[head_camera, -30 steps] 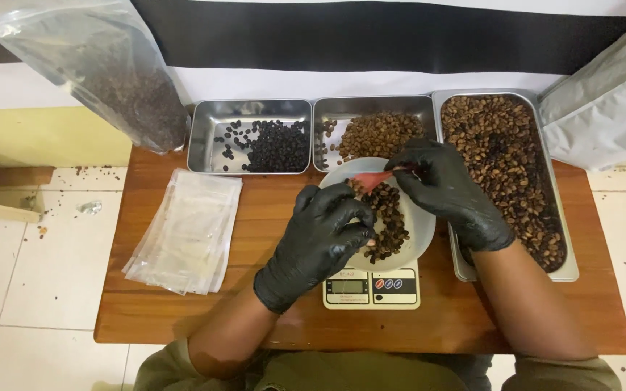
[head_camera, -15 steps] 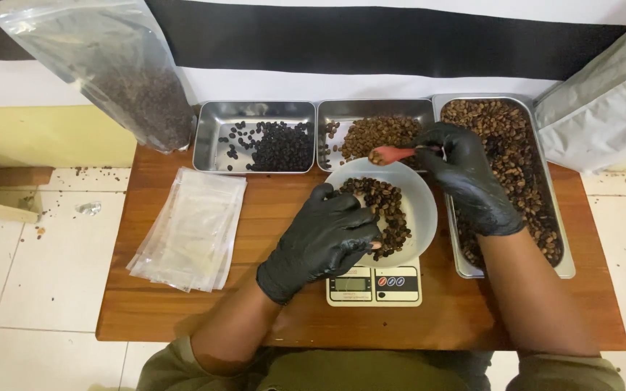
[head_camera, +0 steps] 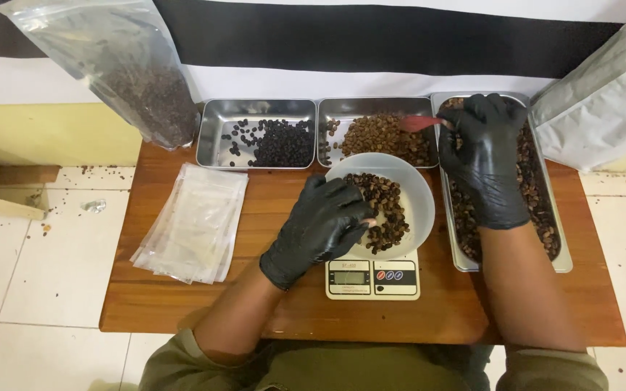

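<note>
Currently the right gloved hand (head_camera: 483, 156) grips a small red scoop (head_camera: 418, 123), handle pointing left over the middle steel tray of brown beans (head_camera: 378, 108); the left gloved hand (head_camera: 324, 224) rests curled, holding nothing visible, on the white bowl (head_camera: 418, 195), nearer.

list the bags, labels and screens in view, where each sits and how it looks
Clear bag: back left, leaning, dark beans inside.
Silver bag: back right, plain, matte.
Stack of clear pouches: left on the table, flat, see-through.
Scale screen: front of the white scale under the bowl, small grey rectangle, red and blue buttons beside it.
</note>
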